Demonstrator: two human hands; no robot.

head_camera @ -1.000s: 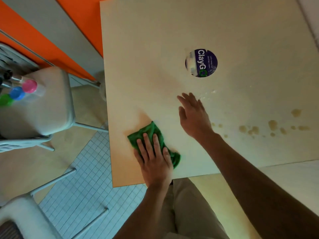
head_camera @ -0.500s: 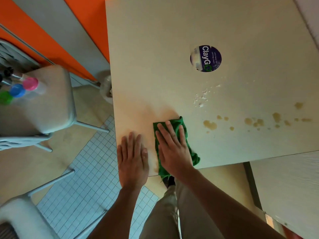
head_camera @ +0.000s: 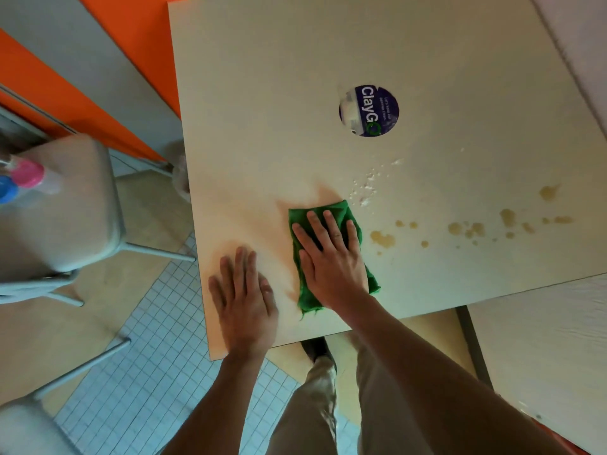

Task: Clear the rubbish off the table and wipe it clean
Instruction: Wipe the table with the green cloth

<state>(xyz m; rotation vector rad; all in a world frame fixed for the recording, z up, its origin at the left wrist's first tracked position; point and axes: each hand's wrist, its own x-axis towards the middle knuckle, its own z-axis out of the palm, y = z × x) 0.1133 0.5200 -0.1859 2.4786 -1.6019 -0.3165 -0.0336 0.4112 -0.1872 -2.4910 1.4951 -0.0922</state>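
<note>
A green cloth (head_camera: 340,212) lies flat on the cream table (head_camera: 295,77) near its front edge. My right hand (head_camera: 331,257) presses on the cloth with straight, spread fingers. My left hand (head_camera: 244,297) rests flat on the bare tabletop just left of the cloth, near the front left corner. Brown spill spots (head_camera: 382,239) run in a line to the right of the cloth. White droplets (head_camera: 364,192) sit just beyond the cloth's far right corner.
A round purple sticker (head_camera: 369,110) is stuck to the table's middle. A grey chair (head_camera: 65,205) at the left carries bottles with pink (head_camera: 28,174) and blue (head_camera: 6,188) caps. Another chair (head_camera: 29,425) stands at the lower left. A second table (head_camera: 545,349) adjoins at the right.
The cloth passed from under my left hand to under my right hand and slid right toward the brown spots. My left hand came to rest on the table beside it.
</note>
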